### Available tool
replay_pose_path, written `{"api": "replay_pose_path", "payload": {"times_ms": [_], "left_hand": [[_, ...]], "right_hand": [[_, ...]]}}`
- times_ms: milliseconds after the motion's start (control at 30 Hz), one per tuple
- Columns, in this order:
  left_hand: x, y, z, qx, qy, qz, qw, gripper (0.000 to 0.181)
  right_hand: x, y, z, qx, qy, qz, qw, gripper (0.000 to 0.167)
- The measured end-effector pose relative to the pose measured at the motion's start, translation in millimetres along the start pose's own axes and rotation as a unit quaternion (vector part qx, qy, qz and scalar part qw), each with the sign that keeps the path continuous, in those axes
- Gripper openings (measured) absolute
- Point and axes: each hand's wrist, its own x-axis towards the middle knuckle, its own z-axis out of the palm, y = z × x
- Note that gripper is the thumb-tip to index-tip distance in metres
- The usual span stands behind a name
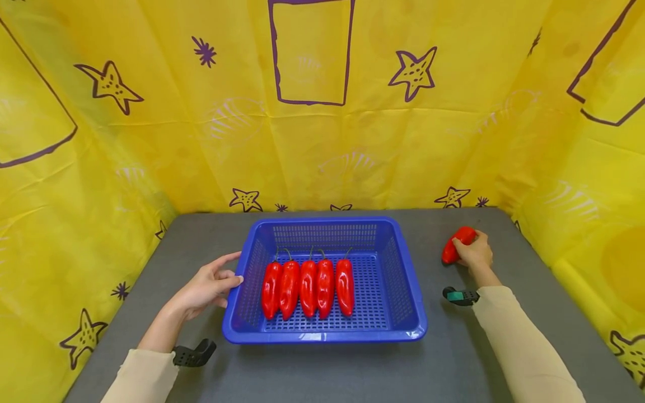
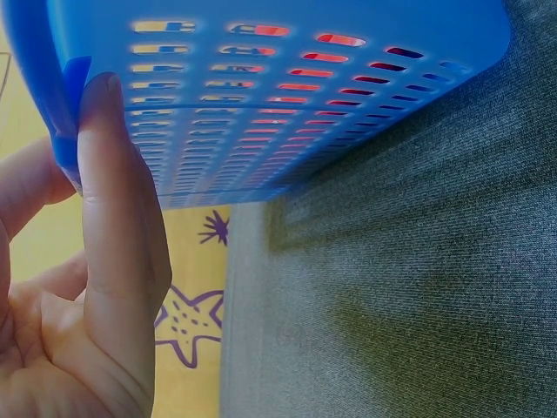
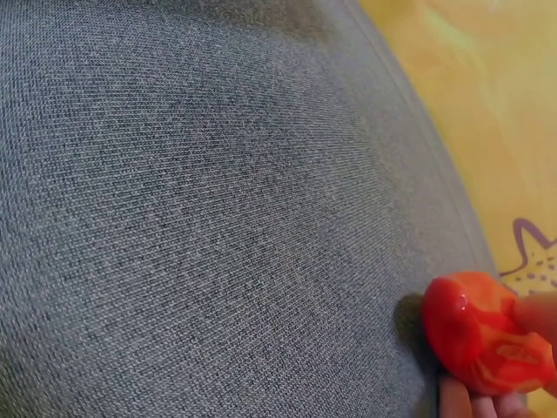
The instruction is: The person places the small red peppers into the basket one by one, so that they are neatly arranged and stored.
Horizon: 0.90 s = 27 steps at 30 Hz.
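Observation:
A blue plastic basket (image 1: 322,336) stands mid-table in the head view, its sides and floor pierced with small holes. Inside, in a row toward its left side, lie several long shiny red peppers (image 1: 325,288) with thin stems pointing away. My left hand (image 1: 204,288) pinches the basket's left rim; the left wrist view has the thumb (image 2: 113,192) against the rim. To the right of the basket, my right hand (image 1: 476,254) grips another red pepper (image 1: 450,252) just over the table. Its rounded end faces the right wrist camera, and part of it is hidden by the fingers.
A dark grey cloth-covered table (image 1: 322,372) bears the basket. Yellow curtains (image 1: 322,145) printed with purple starfish hang behind it and at both sides. Dark straps with camera mounts (image 1: 194,354) sit at both wrists.

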Motion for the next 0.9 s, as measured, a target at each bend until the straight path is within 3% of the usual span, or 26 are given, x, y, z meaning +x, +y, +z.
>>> {"api": "replay_pose_path", "payload": {"times_ms": [400, 900], "left_hand": [[-0.5, 0.5, -0.3, -0.003, 0.0, 0.0, 1.0, 0.074], [-1.6, 2.3, 0.8, 0.003, 0.005, -0.003, 1.0, 0.074]], "right_hand": [[-3.6, -8, -3, 0.028, -0.027, -0.02, 0.999, 0.075], [-14.8, -31, -13, -0.024, -0.05, -0.125, 0.9906, 0.075]]}}
